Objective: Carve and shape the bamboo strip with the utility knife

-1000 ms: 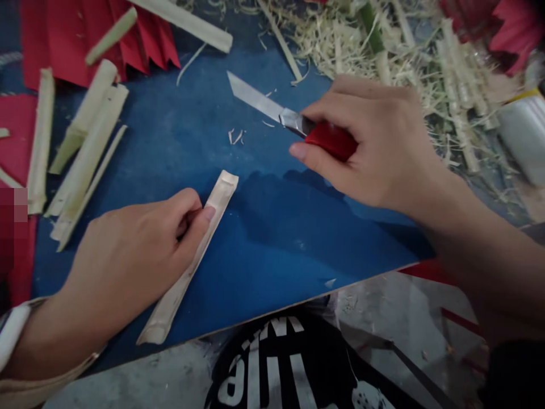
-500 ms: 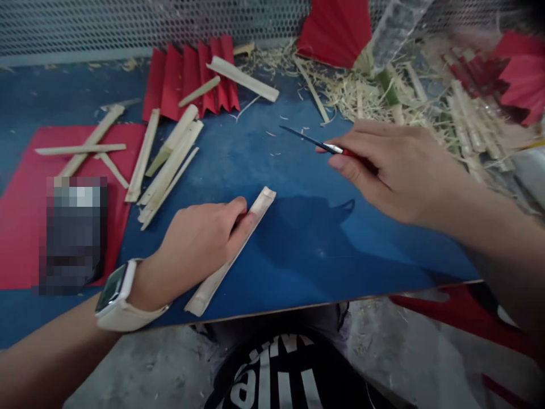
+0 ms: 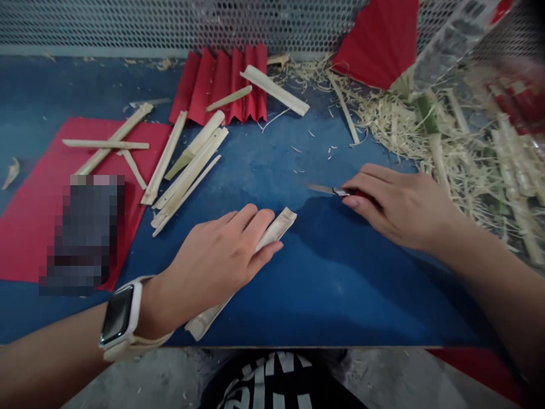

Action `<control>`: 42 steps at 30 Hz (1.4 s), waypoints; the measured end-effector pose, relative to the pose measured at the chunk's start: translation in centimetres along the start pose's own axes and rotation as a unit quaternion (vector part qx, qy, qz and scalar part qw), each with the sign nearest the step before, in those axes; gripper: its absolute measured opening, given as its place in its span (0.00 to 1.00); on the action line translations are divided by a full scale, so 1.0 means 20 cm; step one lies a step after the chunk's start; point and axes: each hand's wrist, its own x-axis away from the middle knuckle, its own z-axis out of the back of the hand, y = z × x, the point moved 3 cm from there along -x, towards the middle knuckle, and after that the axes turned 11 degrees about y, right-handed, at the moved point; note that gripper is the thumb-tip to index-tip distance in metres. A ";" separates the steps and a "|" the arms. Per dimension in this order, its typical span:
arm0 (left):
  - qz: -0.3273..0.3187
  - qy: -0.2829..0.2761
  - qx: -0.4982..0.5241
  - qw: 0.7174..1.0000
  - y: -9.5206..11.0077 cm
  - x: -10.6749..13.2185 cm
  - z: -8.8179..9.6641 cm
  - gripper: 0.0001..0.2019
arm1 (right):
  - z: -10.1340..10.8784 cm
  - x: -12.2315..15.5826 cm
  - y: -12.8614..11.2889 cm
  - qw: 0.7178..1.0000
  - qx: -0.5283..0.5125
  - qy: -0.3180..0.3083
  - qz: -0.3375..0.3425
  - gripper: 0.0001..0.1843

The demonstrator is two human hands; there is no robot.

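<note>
My left hand (image 3: pixel 225 244) is closed over a pale split bamboo strip (image 3: pixel 279 226), fingers on one side and thumb on the other. The strip lies slantwise on the blue table, one end close to the front edge; its middle is hidden under the hand. To the right, my right hand (image 3: pixel 395 207) is wrapped round the red handle of a small knife (image 3: pixel 326 188). Its blade points left, above the table and apart from the strip. More bamboo strips (image 3: pixel 191 167) lie in a loose bunch beyond my left hand.
A blurred-out dark object (image 3: pixel 87 233) rests on red paper (image 3: pixel 32 193) at the left. Pleated red paper (image 3: pixel 221 79) and a red fan (image 3: pixel 378 45) are at the back. Bamboo shavings (image 3: pixel 383 128) are heaped at the right. A perforated panel (image 3: pixel 128 25) borders the blue table (image 3: pixel 340 295).
My right hand has lowered the knife towards the table. My left hand has shifted its hold, its thumb now on the strip's right side. The whole view has swung slightly left.
</note>
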 end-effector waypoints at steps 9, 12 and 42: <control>-0.114 0.020 0.051 0.992 -0.03 0.03 0.01 0.23 | 0.02 0.01 -0.01 0.991 -0.052 -0.064 0.103 0.21; -0.137 0.003 0.077 0.987 -0.07 0.02 0.03 0.24 | 0.02 0.00 -0.03 0.986 -0.079 -0.079 0.122 0.20; -0.179 -0.012 0.254 0.950 -0.16 -0.02 -0.05 0.17 | 0.11 0.01 -0.17 0.985 -0.020 -0.097 0.143 0.26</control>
